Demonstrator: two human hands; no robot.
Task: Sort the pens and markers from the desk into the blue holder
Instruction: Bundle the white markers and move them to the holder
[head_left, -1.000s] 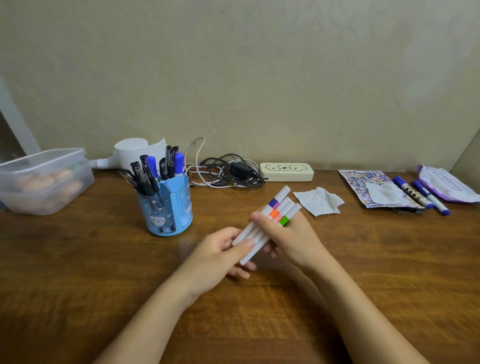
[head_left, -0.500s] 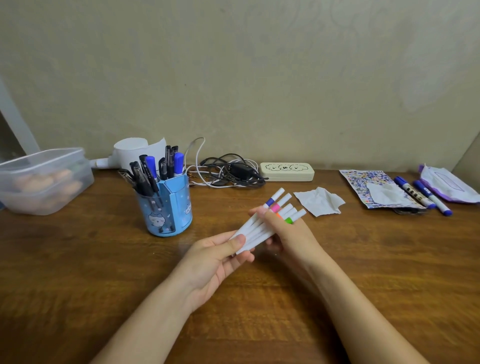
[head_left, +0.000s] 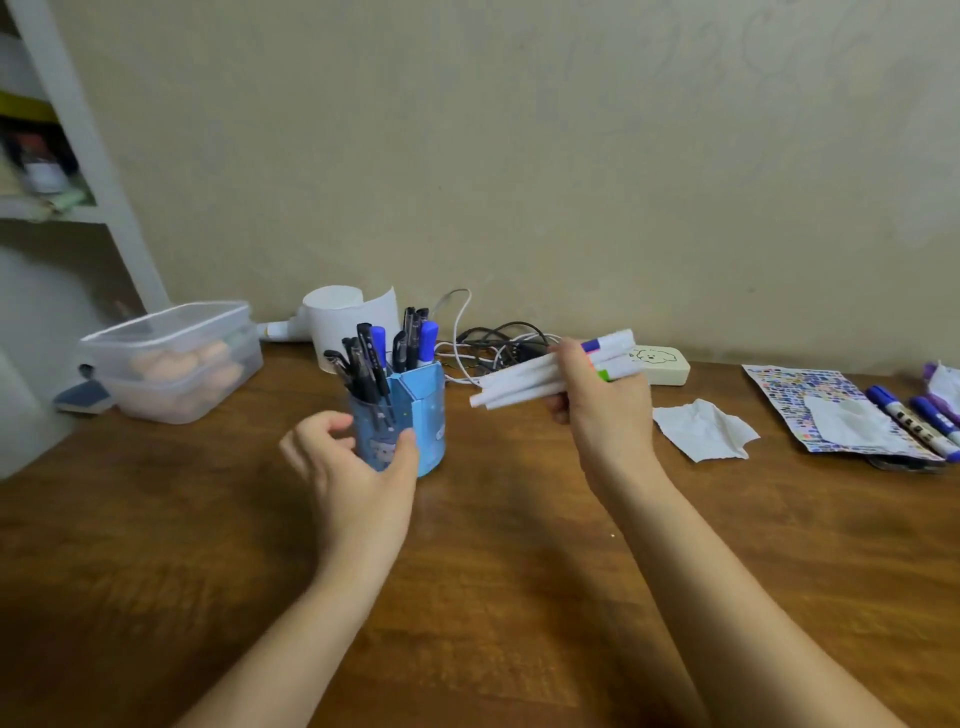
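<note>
The blue holder (head_left: 423, 410) stands on the wooden desk (head_left: 493, 545), with several dark and blue pens upright in it. My left hand (head_left: 358, 470) curls around the holder's near side, fingers apart, thumb against its front. My right hand (head_left: 597, 410) is shut on a bundle of white markers (head_left: 524, 382) with coloured bands, held level just right of the holder and above the desk. Two blue-capped markers (head_left: 914, 421) lie at the far right edge.
A lidded plastic box (head_left: 171, 358) sits at the back left, a white device (head_left: 348, 322), tangled cables (head_left: 493, 348) and a power strip (head_left: 662, 364) along the wall. A crumpled tissue (head_left: 701, 428) and a patterned packet (head_left: 831, 410) lie to the right.
My left hand let go of the marker bundle and moved left to the blue holder. My right hand carried the markers up and toward the holder. The view swung left.
</note>
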